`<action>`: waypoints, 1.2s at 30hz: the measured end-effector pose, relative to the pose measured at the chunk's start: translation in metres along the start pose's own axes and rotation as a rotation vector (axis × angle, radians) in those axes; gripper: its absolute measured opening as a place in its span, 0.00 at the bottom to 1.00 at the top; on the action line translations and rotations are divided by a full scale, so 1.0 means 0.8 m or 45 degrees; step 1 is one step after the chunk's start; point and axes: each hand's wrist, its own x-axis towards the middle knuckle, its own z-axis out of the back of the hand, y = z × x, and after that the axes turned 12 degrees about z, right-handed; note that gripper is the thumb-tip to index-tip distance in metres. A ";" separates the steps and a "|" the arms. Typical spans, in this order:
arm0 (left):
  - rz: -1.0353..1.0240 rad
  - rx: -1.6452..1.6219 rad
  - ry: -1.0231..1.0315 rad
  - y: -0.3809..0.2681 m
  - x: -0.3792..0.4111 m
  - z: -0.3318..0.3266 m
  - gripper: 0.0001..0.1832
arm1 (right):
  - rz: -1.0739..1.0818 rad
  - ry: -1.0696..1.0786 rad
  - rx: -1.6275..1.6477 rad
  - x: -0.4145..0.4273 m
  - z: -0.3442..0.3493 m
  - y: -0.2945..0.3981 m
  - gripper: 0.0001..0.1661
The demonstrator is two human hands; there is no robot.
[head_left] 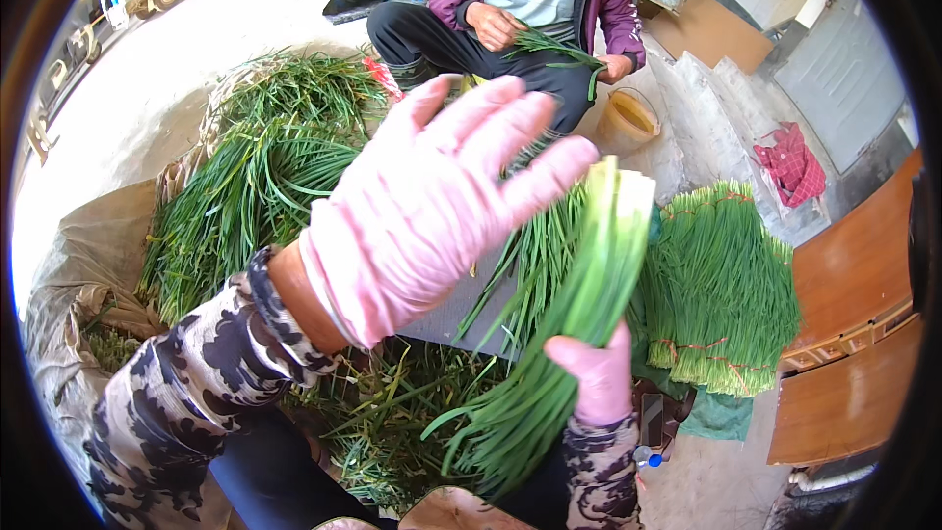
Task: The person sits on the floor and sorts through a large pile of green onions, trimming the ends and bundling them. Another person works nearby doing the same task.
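Observation:
My right hand (600, 379), in a pink glove, grips a thick bunch of garlic chives (585, 302) around its middle. Its pale cut ends point up and away, while the green leaf tips hang toward my lap. My left hand (423, 221), gloved in pink too, is held flat with fingers spread, beside the pale ends, and holds nothing. Whether its little finger touches the stalks I cannot tell. Behind the bunch, more loose chives (533, 265) lie on a grey board (445, 320), partly covered by my left hand.
Loose chives (243, 191) are heaped on sacking at left. Tied bundles (721, 287) are stacked at right. Leaf trimmings (397, 397) lie below the board. Opposite sits a person (530, 7) holding chives, near a yellowish bucket (625, 121). A wooden cabinet (846, 390) stands far right.

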 end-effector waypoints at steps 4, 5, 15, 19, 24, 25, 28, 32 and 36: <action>0.480 -0.354 0.267 0.039 -0.072 -0.021 0.42 | 0.087 -0.135 0.104 0.054 0.036 0.031 0.23; 0.562 -0.392 0.358 0.044 -0.098 -0.036 0.41 | 0.138 -0.163 0.061 0.068 0.048 0.029 0.21; 0.690 -0.673 0.863 0.043 -0.215 -0.100 0.34 | 0.049 -0.149 -0.548 0.224 0.079 -0.077 0.33; 0.637 -0.633 0.915 0.037 -0.195 -0.093 0.34 | -0.147 -0.121 -1.516 0.265 0.064 -0.181 0.67; 0.613 -0.562 1.003 0.039 -0.197 -0.085 0.34 | -0.258 -0.211 -1.815 0.265 0.033 -0.219 0.69; 0.611 -0.547 1.007 0.038 -0.199 -0.086 0.34 | -0.239 -0.187 -1.790 0.270 0.038 -0.218 0.69; 0.596 -0.526 1.012 0.033 -0.203 -0.089 0.31 | -0.253 -0.171 -1.781 0.262 0.046 -0.212 0.72; 0.523 -0.421 1.024 0.025 -0.211 -0.098 0.28 | -0.290 -0.154 -1.779 0.255 0.035 -0.186 0.74; 0.568 -0.455 1.170 0.030 -0.202 -0.093 0.20 | -0.085 -0.154 -1.756 0.244 0.050 -0.182 0.70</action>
